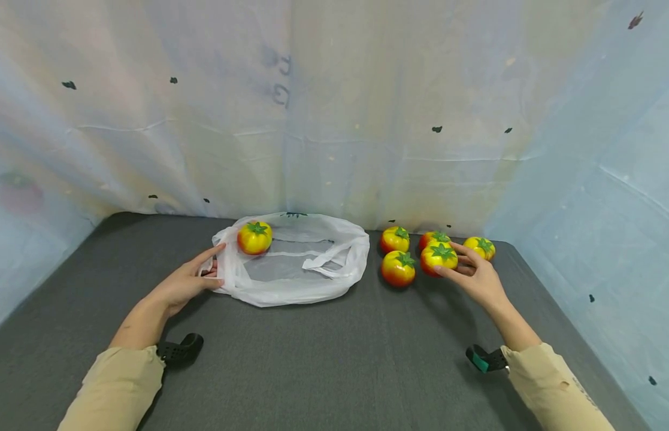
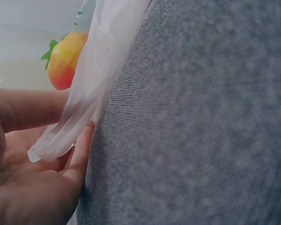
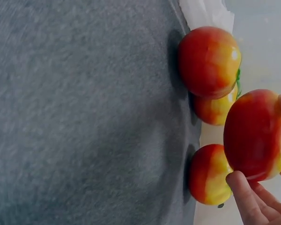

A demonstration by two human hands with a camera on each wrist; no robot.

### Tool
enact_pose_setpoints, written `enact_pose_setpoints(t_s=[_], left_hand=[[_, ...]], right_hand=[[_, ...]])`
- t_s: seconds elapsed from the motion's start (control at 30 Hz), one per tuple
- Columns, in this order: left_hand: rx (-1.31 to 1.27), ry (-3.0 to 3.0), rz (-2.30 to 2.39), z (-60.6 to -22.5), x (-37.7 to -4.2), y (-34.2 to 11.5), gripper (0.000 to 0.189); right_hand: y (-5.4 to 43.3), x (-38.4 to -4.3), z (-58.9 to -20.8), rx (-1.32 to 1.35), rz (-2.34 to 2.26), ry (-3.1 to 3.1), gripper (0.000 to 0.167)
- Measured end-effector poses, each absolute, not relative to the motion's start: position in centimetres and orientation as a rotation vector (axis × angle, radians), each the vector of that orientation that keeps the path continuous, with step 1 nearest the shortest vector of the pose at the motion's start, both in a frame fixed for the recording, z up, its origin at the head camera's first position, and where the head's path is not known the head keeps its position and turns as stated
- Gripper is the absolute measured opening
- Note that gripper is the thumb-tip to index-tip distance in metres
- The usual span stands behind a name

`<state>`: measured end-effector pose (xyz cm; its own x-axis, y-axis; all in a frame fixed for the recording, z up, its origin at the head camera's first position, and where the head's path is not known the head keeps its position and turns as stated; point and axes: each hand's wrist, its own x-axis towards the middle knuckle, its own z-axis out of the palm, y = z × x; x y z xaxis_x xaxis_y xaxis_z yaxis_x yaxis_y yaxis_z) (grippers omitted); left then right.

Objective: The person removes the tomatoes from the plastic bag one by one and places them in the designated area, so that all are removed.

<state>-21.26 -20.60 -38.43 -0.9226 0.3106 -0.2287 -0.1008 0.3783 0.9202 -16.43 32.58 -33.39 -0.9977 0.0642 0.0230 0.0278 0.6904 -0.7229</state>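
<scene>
as two beige sleeves (image 1: pixel 113 389) are framing the near side of a dark grey table (image 1: pixel 323 371), the left hand (image 1: pixel 184 285) is gripping the left edge of a white bag (image 1: pixel 291 294). the right hand (image 1: pixel 481 282) is pinching a raised tomato (image 1: pixel 439 257) between thumb and fingers. the bag's long axis is running left to right, and its opening is lying to the left of the raised tomato, with two loose tomatoes (image 1: pixel 397 269) standing between; the left hand is being the nearer one to the bag. a rear tomato (image 1: pixel 432 237) is showing just behind the raised one, an end tomato (image 1: pixel 482 246) is resting farther right, and a left tomato (image 1: pixel 256 238) is sitting at the bag's left end. green print (image 1: pixel 294 214) on the bag's far rim is appearing too small to read; on the far sheet (image 1: pixel 356 120), letter-like marks (image 1: pixel 281 94) are blurring, forming no readable word.
</scene>
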Motion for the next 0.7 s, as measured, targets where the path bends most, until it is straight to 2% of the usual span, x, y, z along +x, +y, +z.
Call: enact_pose_setpoints(t_s=[0.7], left_hand=[[0.198, 2.274, 1.569, -38.6, -21.4, -20.7, 0.088]], right_hand=[[33.2, -16.9, -34.5, -0.150, 1.062, -3.012, 0.081]])
